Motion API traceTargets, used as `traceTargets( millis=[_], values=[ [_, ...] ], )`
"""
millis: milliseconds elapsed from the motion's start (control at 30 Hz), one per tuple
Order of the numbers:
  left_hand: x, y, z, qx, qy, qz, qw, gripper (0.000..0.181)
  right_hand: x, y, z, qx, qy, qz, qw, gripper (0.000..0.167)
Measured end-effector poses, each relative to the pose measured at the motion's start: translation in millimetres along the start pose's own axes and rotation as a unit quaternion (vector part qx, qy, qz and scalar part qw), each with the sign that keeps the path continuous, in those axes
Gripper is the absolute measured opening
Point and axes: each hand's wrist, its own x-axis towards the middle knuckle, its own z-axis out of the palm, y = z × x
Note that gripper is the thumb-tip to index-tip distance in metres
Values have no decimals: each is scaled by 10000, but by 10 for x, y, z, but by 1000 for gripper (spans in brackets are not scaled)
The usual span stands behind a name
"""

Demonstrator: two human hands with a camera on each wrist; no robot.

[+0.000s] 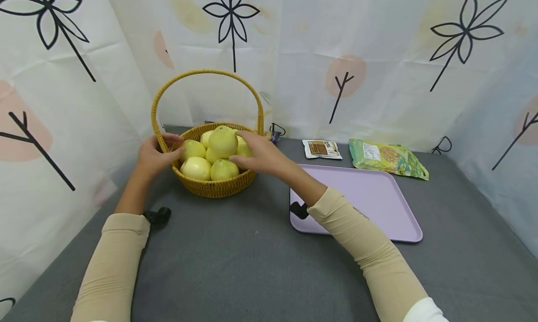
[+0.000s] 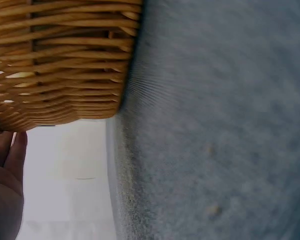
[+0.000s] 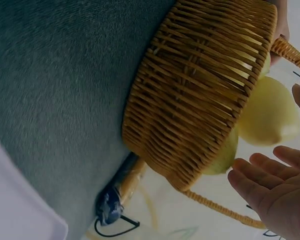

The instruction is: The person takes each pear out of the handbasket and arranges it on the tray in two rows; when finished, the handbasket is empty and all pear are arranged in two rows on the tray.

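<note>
I see round yellow-green fruits heaped in the golden wicker basket — loading looks done, steadying perhaps remains. My right hand has a wide grip; my left hand — can't tell.

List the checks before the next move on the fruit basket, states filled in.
1. Basket upright on the table: ok.
2. Handle standing up, arching over the fruit: ok.
3. Left grip at the basket's left side: ok; firmness of hold: cannot tell.
4. Right grip closed on the top fruit: not ok; it is close by, but looks open in the right wrist view.
5. Purple tray flat on the table: ok.
6. White packet and green packet off the tray: ok, both lie beyond its far edge.
</note>
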Motion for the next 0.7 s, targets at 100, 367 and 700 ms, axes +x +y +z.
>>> traceTargets(
  millis=[100,367,700],
  values=[
    [-3,-98,-5,231,-105,-256,9994,44,75,-17,55,72,116,-23,9999,74],
    [-12,-105,-2,327,-229,-383,9985,47,200,-58,123,537,311,-8,9981,81],
    [-10,-118,7,339,-267,-470,9980,45,255,-105,173,544,478,155,9973,74]
  ],
)
